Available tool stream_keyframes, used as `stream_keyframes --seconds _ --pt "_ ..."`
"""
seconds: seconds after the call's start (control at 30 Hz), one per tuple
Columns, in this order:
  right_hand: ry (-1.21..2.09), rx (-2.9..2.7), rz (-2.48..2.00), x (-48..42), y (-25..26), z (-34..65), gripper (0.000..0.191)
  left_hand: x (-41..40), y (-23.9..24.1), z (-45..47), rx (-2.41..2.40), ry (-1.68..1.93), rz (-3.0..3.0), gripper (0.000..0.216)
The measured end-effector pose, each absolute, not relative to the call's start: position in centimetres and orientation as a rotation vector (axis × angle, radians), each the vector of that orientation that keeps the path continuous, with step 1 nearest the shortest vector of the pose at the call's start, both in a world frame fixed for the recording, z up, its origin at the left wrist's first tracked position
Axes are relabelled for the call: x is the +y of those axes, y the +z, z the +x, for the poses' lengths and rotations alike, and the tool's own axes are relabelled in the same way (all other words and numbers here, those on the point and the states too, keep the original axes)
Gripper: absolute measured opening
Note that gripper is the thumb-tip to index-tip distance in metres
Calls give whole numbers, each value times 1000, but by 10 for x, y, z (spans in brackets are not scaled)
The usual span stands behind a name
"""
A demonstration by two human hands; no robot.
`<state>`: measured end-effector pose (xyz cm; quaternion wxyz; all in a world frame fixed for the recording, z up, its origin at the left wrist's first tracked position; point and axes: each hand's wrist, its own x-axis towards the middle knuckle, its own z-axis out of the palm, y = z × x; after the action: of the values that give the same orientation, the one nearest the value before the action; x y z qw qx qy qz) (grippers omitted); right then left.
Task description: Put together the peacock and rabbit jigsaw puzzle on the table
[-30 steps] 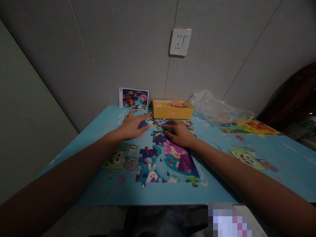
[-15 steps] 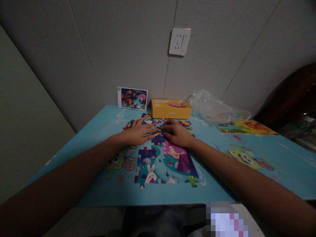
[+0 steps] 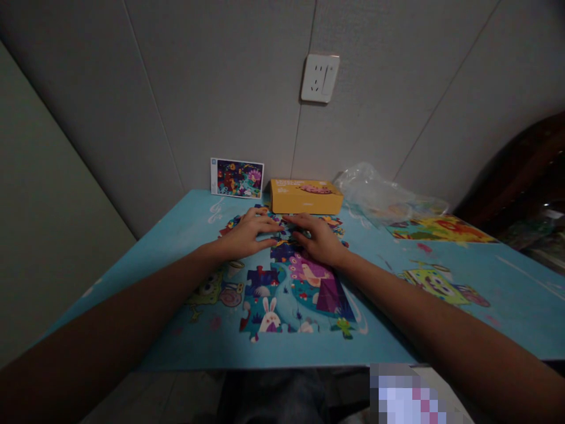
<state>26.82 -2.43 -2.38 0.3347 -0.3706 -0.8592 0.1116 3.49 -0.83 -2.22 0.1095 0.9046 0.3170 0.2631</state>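
Observation:
A partly joined jigsaw puzzle (image 3: 295,294) with a rabbit and a purple cone lies on the blue cartoon-printed table (image 3: 507,288). My left hand (image 3: 249,235) rests flat on the puzzle's far pieces, fingers stretched toward the right. My right hand (image 3: 315,237) lies flat beside it, fingers pointing left, so the fingertips of both hands nearly meet over the pieces. Loose pieces (image 3: 333,222) show just beyond my right hand. Neither hand lifts a piece.
A yellow puzzle box (image 3: 306,196) stands by the wall behind my hands. A reference picture card (image 3: 237,177) leans on the wall to its left. A crumpled clear plastic bag (image 3: 384,194) lies to the right. A wall socket (image 3: 320,78) is above.
My left hand slid right and a little nearer, from beside the box onto the puzzle's far pieces, until its fingertips came close to my right hand's. My right hand barely moved.

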Motion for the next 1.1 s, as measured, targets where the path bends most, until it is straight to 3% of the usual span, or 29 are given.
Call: stream_keyframes --seconds 0.2,0.43,0.57,0.9,1.1 --pt "451 -2014 -1031 -23 -27 266 60 -16 -18 40 968 883 2554 57" --pt "531 -1852 -1052 -27 -26 262 26 -23 -11 45 1020 969 2429 43" --pt "510 -1764 -1123 -26 -24 263 17 -20 -12 45 1058 1016 2344 42" --pt "462 -1411 -1174 -18 -20 275 20 -18 -16 43 1051 1172 2048 36" --pt "689 -1716 -960 -25 -26 266 25 -20 -16 46 1047 1066 2137 44"
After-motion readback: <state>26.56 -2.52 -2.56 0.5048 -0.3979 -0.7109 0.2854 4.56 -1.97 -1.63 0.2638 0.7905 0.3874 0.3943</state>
